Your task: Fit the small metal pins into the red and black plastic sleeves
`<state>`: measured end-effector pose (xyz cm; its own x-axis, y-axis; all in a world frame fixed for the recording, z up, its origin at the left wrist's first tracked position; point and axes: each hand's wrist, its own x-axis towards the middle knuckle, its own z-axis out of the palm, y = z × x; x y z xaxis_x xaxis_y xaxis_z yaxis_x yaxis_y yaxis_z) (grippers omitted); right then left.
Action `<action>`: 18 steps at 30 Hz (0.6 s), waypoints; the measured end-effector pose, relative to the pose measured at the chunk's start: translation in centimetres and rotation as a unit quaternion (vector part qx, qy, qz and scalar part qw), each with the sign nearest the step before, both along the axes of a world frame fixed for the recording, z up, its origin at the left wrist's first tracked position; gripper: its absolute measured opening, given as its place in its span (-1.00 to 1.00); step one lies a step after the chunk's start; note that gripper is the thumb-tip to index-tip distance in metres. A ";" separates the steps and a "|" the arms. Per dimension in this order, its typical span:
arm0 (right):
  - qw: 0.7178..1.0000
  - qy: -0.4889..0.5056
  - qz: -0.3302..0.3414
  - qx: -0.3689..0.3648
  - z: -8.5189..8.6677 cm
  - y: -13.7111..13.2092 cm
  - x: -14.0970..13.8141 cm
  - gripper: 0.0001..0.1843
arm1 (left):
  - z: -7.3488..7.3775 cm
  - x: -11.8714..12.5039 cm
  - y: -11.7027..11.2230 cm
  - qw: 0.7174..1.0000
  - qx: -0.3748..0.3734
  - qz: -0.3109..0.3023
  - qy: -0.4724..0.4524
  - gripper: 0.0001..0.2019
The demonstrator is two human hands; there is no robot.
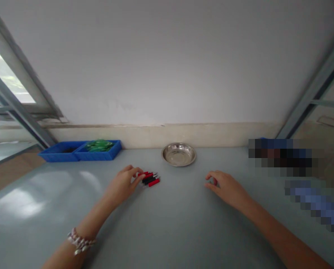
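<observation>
Several short red and black pen-like pieces with silvery tips lie side by side on the grey table. My left hand is at their left ends, its thumb and fingers closed about a red piece. Part of that piece is hidden by the fingertips. To the right, my right hand is low over the table, fingers curved and thumb apart from them; I make out nothing held in it. Behind and between the hands stands a round, shallow metal dish.
Two blue trays stand at the back left: the left tray holds something dark, the right one green pieces. A wall rises behind the table. Metal frame posts border both sides. Blurred blocks cover the far right.
</observation>
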<state>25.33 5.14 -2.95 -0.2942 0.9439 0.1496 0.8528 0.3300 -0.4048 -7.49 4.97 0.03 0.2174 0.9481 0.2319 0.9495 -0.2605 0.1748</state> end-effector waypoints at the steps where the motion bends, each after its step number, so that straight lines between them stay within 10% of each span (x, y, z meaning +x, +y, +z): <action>1: 1.000 0.002 0.002 -0.001 -0.2 0.1 0.0 -0.83 | 0.1 0.6 -0.5 1.000 -0.003 -0.022 -0.004 -0.71; 18: 0.999 -0.022 0.020 -0.013 -0.4 0.0 -0.1 -0.90 | -0.5 3.1 -2.1 0.996 -0.019 -0.018 0.084 -0.82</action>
